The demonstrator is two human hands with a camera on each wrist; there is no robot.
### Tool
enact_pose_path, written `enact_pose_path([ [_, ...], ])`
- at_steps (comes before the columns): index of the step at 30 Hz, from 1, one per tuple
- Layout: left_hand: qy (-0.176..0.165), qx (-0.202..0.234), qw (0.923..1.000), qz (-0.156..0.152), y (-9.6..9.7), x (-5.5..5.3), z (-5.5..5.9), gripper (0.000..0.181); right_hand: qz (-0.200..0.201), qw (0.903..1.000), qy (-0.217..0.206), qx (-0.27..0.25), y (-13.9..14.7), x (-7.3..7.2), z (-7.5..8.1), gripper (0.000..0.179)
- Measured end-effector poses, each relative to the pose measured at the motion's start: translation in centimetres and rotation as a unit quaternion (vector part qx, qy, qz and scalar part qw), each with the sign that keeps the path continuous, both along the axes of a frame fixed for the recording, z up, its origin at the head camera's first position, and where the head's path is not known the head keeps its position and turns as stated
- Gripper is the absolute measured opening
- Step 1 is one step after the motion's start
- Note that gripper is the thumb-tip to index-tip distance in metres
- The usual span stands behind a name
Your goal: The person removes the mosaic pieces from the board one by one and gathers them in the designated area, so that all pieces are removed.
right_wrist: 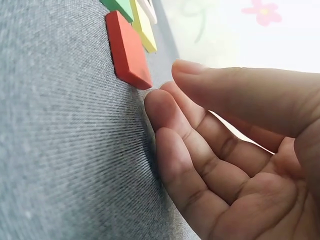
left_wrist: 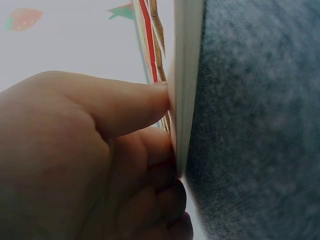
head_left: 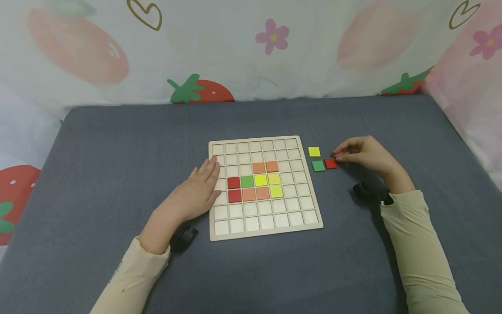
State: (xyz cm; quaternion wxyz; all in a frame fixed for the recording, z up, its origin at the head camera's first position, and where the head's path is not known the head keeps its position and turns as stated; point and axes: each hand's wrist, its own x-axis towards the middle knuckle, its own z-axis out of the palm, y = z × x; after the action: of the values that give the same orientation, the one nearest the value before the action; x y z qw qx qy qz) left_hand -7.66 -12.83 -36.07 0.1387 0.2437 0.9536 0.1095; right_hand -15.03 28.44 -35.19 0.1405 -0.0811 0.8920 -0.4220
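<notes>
A pale wooden grid board (head_left: pixel 266 234) lies on the table, its middle cells filled with red, green, yellow and orange square tiles. My left hand (head_left: pixel 196 192) rests flat over the board's left edge with fingers extended; in the left wrist view the thumb (left_wrist: pixel 135 105) touches the board's side. Right of the board lie three loose tiles: yellow (head_left: pixel 314 151), green (head_left: pixel 318 165) and red (head_left: pixel 331 163). My right hand (head_left: pixel 366 155) is just right of the red tile, fingers loosely bent and fingertips low by its edge. Nothing shows between thumb and fingers in the right wrist view.
A dark grey cloth (head_left: pixel 129 144) covers the table. Behind it hangs a white curtain (head_left: pixel 235 52) printed with strawberries, flowers and hearts. Each wrist wears a black camera strap, such as the one (head_left: pixel 370 193) on the right.
</notes>
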Motion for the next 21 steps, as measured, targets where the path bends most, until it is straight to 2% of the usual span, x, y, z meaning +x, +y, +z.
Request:
enact_pose_path([
  [3, -0.004, 0.002, 1.0000, 0.000, 0.0, 0.0, 0.1, 0.063, -0.001, 1.0000, 0.000, -0.005, -0.2, 0.0, 0.0, 0.019],
  [10, -0.007, 0.001, 1.0000, 0.001, -0.1, -0.1, 0.1, 0.063, 0.034, 0.9994, 0.004, -0.010, -0.7, 0.2, 0.7, 0.024],
  [21, -0.003, -0.002, 1.0000, 0.001, -0.1, -0.1, 0.0, 0.064, 0.058, 0.9979, 0.006, -0.030, -2.5, 0.3, 1.5, 0.025],
])
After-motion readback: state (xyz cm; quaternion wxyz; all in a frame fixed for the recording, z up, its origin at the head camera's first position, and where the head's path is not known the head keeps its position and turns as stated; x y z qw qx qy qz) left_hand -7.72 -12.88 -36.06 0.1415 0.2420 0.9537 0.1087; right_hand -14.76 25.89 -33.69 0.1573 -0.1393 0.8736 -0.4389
